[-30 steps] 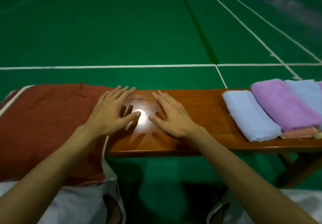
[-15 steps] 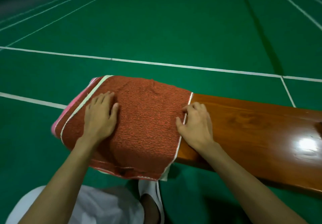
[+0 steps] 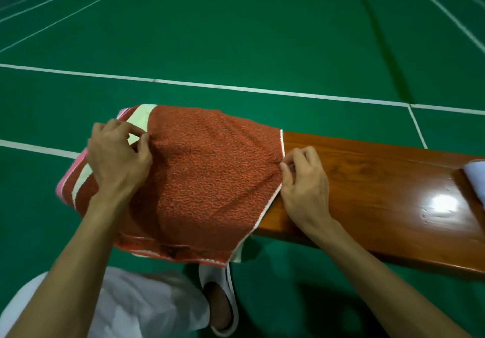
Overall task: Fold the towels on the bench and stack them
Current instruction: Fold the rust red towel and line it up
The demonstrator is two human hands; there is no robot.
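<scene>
Head view: a red towel (image 3: 210, 185) covers the left end of the wooden bench (image 3: 380, 188), stretched between the two hands, so its visible length runs along the bench. Its cream-and-pink striped end points left, beyond the left hand (image 3: 118, 159), and its white-hemmed edge points right. Its near part hangs over the bench's front edge, below both wrists. The left hand pinches a raised fold of cloth between thumb and fingertips, just beside the cream stripe. The right hand (image 3: 304, 182) has its fingers curled, pinching the white hem. Well to the right of the right hand, a pale blue towel (image 3: 476, 177) lies on the bench.
</scene>
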